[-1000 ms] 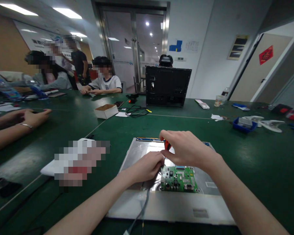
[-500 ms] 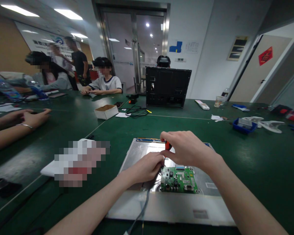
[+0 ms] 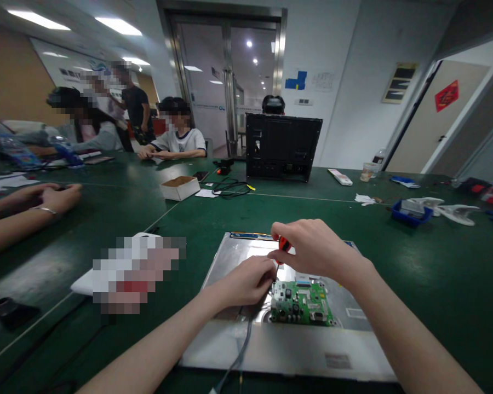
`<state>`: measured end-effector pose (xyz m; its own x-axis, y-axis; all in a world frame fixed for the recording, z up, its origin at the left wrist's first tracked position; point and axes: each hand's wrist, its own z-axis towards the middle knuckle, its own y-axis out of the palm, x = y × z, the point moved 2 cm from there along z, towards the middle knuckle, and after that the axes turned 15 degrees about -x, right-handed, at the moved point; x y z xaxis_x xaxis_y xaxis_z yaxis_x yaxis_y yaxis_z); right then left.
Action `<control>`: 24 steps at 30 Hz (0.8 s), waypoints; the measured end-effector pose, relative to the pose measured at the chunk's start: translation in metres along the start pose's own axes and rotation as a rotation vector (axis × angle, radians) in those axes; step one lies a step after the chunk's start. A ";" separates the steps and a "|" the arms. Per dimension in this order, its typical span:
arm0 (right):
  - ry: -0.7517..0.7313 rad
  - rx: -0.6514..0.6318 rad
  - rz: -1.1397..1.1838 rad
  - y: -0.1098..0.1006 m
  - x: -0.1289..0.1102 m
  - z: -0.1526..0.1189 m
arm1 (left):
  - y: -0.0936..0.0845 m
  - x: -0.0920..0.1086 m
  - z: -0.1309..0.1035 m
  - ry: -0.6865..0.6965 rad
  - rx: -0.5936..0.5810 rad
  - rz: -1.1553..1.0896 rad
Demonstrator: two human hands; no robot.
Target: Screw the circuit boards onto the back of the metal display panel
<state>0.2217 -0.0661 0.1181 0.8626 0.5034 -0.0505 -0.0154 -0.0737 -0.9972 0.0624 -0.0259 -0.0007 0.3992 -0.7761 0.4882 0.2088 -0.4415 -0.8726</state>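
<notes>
A screwdriver (image 3: pixel 284 244) with a red and black handle is in my right hand (image 3: pixel 312 246), its fingers closed round the handle. The shaft points down to the far left corner of a green circuit board (image 3: pixel 302 302). This board lies on the metal back of a display panel (image 3: pixel 287 350). My left hand (image 3: pixel 248 279) is closed beside that corner, close to the screwdriver tip; what its fingers pinch is hidden. A grey cable (image 3: pixel 245 345) runs from under my left hand toward the panel's near edge.
A black monitor (image 3: pixel 283 145) stands across the green table, with a person behind it. A white box (image 3: pixel 179 188) and black cables (image 3: pixel 232 187) lie before it. A blue tray (image 3: pixel 411 212) is at the right. Another person's hands (image 3: pixel 57 198) are at the left.
The screwdriver handle has turned and tilted slightly in my right hand, showing more of its red and black surface. My left hand stays at the board's corner.
</notes>
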 end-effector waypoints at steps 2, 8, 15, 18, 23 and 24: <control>-0.052 -0.006 0.072 0.000 0.000 -0.003 | 0.001 -0.003 0.001 0.011 -0.005 -0.026; 0.005 -0.008 0.056 0.000 0.004 -0.001 | -0.001 -0.002 0.000 -0.006 -0.004 -0.026; 0.035 0.008 -0.038 -0.001 0.001 0.000 | 0.000 -0.002 0.000 0.008 -0.014 -0.010; -0.041 0.011 0.046 -0.001 -0.001 -0.004 | 0.002 -0.005 0.002 0.043 -0.008 0.001; -0.013 -0.001 0.040 -0.001 -0.001 -0.002 | 0.000 -0.001 0.002 0.051 -0.015 0.026; 0.006 0.003 0.019 0.000 -0.001 0.000 | -0.001 0.001 0.001 0.044 -0.007 0.033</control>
<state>0.2211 -0.0668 0.1185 0.8650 0.4970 -0.0691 -0.0332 -0.0807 -0.9962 0.0632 -0.0257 0.0002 0.3659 -0.8096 0.4591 0.1895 -0.4182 -0.8884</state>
